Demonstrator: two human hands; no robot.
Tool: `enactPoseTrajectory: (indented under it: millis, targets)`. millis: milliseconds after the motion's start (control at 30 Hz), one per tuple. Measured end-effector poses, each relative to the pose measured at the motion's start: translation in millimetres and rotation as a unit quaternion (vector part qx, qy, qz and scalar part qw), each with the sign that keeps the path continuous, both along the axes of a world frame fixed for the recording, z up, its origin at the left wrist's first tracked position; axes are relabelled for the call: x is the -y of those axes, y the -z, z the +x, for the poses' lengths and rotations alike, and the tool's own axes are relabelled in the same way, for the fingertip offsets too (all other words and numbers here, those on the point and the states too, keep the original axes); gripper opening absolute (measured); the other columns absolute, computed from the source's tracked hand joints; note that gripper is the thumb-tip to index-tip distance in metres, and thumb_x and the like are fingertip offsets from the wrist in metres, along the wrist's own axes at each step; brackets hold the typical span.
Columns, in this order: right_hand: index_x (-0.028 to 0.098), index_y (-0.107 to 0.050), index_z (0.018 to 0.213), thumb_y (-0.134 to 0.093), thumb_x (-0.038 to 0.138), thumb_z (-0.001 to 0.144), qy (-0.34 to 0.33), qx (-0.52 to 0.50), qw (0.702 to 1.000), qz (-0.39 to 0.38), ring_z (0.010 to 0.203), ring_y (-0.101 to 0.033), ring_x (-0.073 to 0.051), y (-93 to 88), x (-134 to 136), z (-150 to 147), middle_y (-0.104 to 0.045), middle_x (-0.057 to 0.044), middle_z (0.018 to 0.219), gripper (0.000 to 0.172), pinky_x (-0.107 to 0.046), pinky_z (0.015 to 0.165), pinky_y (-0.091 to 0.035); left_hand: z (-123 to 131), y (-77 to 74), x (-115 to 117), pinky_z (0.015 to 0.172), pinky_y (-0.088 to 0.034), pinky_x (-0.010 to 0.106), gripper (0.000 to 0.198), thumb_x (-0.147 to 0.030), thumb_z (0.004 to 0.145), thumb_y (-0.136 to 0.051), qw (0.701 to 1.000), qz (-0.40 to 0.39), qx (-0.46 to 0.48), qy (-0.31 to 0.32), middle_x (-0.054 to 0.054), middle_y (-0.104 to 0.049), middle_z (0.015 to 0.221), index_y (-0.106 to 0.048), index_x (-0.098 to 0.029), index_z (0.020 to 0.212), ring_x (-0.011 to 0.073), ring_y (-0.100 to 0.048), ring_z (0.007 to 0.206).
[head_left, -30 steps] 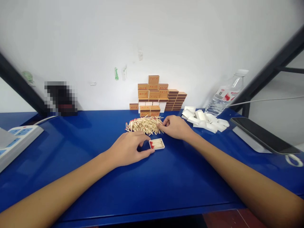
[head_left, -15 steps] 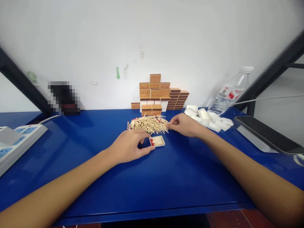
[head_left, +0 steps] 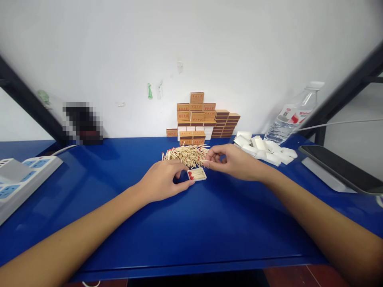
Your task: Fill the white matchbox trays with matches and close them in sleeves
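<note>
A small white matchbox tray (head_left: 197, 174) with red-tipped matches in it lies on the blue table (head_left: 185, 227). My left hand (head_left: 163, 181) rests beside it, thumb and forefinger closed on the tray's left end. Just right of the tray, my right hand (head_left: 235, 161) pinches a thin match, held over the tray's far edge. Behind the tray lies a loose heap of matches (head_left: 187, 154).
Stacked tan matchboxes (head_left: 202, 119) stand against the wall. Several white empty trays (head_left: 265, 149) lie at right, by a plastic water bottle (head_left: 295, 113). A phone on a stand (head_left: 341, 169) is at far right, a power strip (head_left: 20, 177) at far left.
My right hand left the match heap holding a match and moved back left toward the tray. My left hand kept its hold on the tray.
</note>
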State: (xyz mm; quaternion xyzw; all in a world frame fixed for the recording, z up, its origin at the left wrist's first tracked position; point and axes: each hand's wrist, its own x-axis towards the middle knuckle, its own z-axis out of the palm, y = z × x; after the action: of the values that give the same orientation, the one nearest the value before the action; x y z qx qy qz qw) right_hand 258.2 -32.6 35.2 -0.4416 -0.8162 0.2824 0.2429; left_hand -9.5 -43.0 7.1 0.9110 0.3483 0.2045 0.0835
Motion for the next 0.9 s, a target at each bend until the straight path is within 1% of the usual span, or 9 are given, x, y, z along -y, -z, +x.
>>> enactPoseTrajectory:
  millis: [133, 200, 300, 367, 467, 567, 700, 833, 900]
  targets:
    - [0.020, -0.068, 0.089, -0.065, 0.043, 0.096, -0.050, 0.000, 0.999, 0.003, 0.066, -0.050, -0.013, 6.1, 8, -9, -0.061, 0.001, 0.075, 0.024, -0.028, 0.062, -0.040, 1, -0.2, 1, 0.065, -0.042, 0.030, 0.028, -0.046, 0.095, -0.067, 1.000, -0.005, -0.002, 0.001, 0.000, -0.063, 0.075, -0.072, -0.019, 0.094, 0.0153, -0.056, 0.068]
    - [0.021, -0.069, 0.089, -0.066, 0.040, 0.097, -0.072, 0.015, 0.997, 0.030, 0.070, -0.053, -0.014, 8.6, 9, -12, -0.063, 0.000, 0.078, 0.021, -0.028, 0.065, -0.041, 1, -0.4, 2, 0.065, -0.042, 0.030, 0.028, -0.047, 0.094, -0.067, 1.000, -0.008, 0.001, 0.005, 0.000, -0.063, 0.076, -0.072, -0.019, 0.093, 0.0152, -0.056, 0.069]
    - [0.021, -0.072, 0.093, -0.067, 0.035, 0.098, -0.100, 0.047, 0.991, 0.075, 0.079, -0.057, -0.016, 11.0, 9, -13, -0.067, -0.002, 0.085, 0.016, -0.029, 0.073, -0.043, 1, -0.7, 2, 0.065, -0.042, 0.030, 0.028, -0.046, 0.095, -0.067, 1.000, -0.014, 0.004, 0.006, 0.000, -0.063, 0.076, -0.073, -0.019, 0.097, 0.0150, -0.057, 0.069]
    - [0.021, -0.072, 0.096, -0.068, 0.033, 0.098, -0.103, 0.057, 0.988, 0.096, 0.082, -0.057, -0.016, 11.5, 8, -12, -0.068, -0.003, 0.088, 0.013, -0.030, 0.075, -0.043, 2, -0.7, 2, 0.064, -0.042, 0.030, 0.029, -0.047, 0.095, -0.067, 1.000, -0.015, 0.003, 0.000, 0.000, -0.062, 0.075, -0.074, -0.019, 0.099, 0.0150, -0.056, 0.068]
    - [0.021, -0.073, 0.095, -0.068, 0.031, 0.097, -0.094, 0.050, 0.988, 0.109, 0.080, -0.057, -0.016, 11.1, 7, -9, -0.067, -0.002, 0.086, 0.011, -0.029, 0.072, -0.043, 2, -0.2, 2, 0.066, -0.044, 0.031, 0.032, -0.048, 0.095, -0.066, 1.000, -0.015, 0.006, -0.001, 0.000, -0.061, 0.074, -0.075, -0.019, 0.103, 0.0151, -0.056, 0.068]
    - [0.021, -0.072, 0.091, -0.067, 0.031, 0.097, -0.065, 0.029, 0.991, 0.110, 0.075, -0.055, -0.014, 11.2, 9, -11, -0.064, -0.001, 0.082, 0.014, -0.028, 0.068, -0.042, 2, -0.3, 3, 0.065, -0.044, 0.030, 0.032, -0.048, 0.095, -0.067, 1.000, -0.019, 0.009, 0.007, -0.001, -0.062, 0.076, -0.075, -0.020, 0.107, 0.0145, -0.057, 0.068]
    - [0.021, -0.074, 0.089, -0.067, 0.038, 0.097, -0.021, 0.014, 0.995, 0.092, 0.070, -0.052, -0.014, 14.0, 12, -20, -0.062, -0.001, 0.078, 0.020, -0.029, 0.065, -0.040, 2, -1.4, 6, 0.061, -0.042, 0.029, 0.030, -0.046, 0.094, -0.069, 0.999, -0.018, 0.015, 0.035, -0.001, -0.063, 0.077, -0.075, -0.019, 0.106, 0.0132, -0.056, 0.066]
    - [0.020, -0.076, 0.087, -0.066, 0.039, 0.097, -0.053, -0.002, 0.998, 0.024, 0.063, -0.046, -0.013, 17.5, 11, -25, -0.057, 0.002, 0.067, 0.024, -0.028, 0.059, -0.036, 3, -0.8, 7, 0.060, -0.042, 0.028, 0.030, -0.044, 0.094, -0.068, 0.998, -0.012, 0.026, 0.059, -0.002, -0.062, 0.076, -0.076, -0.019, 0.110, 0.0125, -0.055, 0.064]
    - [0.019, -0.075, 0.087, -0.066, 0.037, 0.097, -0.064, -0.021, 0.998, -0.006, 0.060, -0.044, -0.012, 18.4, 11, -24, -0.055, 0.002, 0.065, 0.023, -0.028, 0.056, -0.035, 3, -0.5, 8, 0.059, -0.042, 0.027, 0.031, -0.044, 0.094, -0.069, 0.998, -0.013, 0.024, 0.062, -0.002, -0.062, 0.076, -0.076, -0.020, 0.111, 0.0122, -0.055, 0.064]
